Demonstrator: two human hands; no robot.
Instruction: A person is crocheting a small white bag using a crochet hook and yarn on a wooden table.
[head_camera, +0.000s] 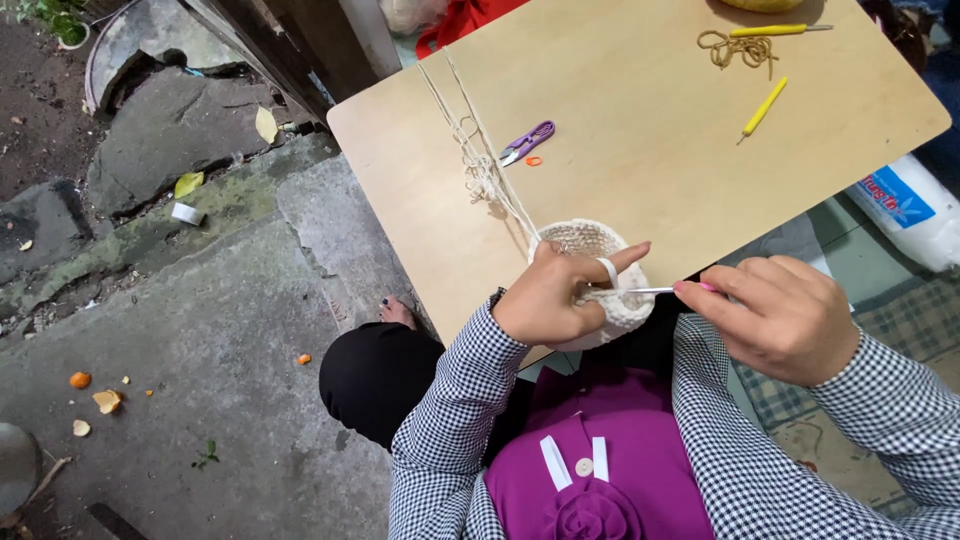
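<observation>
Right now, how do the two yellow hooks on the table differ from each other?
The far hook lies nearly level across the table, next to a tangle of tan cord; the near hook lies slanted, alone on bare wood. The far hook shows a long bare metal tip past its handle; the near hook shows only a short dark tip. Both have yellow handles and lie untouched, away from the left hand and right hand.

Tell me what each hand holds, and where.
Left hand grips the cream crocheted basket at its near rim. Right hand pinches the crochet hook by its rear handle end.
</observation>
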